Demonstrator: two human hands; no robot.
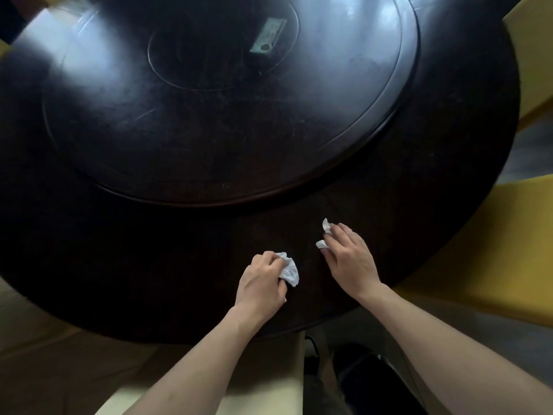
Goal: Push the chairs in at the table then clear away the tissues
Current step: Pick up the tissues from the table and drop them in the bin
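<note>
A round dark wooden table (149,280) fills the view. My left hand (261,283) rests on its near edge, fingers closed around a crumpled white tissue (289,272). My right hand (351,259) lies a little to the right, its fingertips pinching another white tissue (325,226) whose lower scrap (321,244) pokes out below the fingers. A yellow chair (490,250) stands close to the table at the right. A pale chair (263,372) sits tucked under the table edge right below my arms.
A large dark turntable (374,130) covers the table's middle, with a small greenish rectangular object (268,35) near its centre. Another yellow chair (535,64) shows at the upper right. Dark shoes or a bag (368,378) lie on the floor by my legs.
</note>
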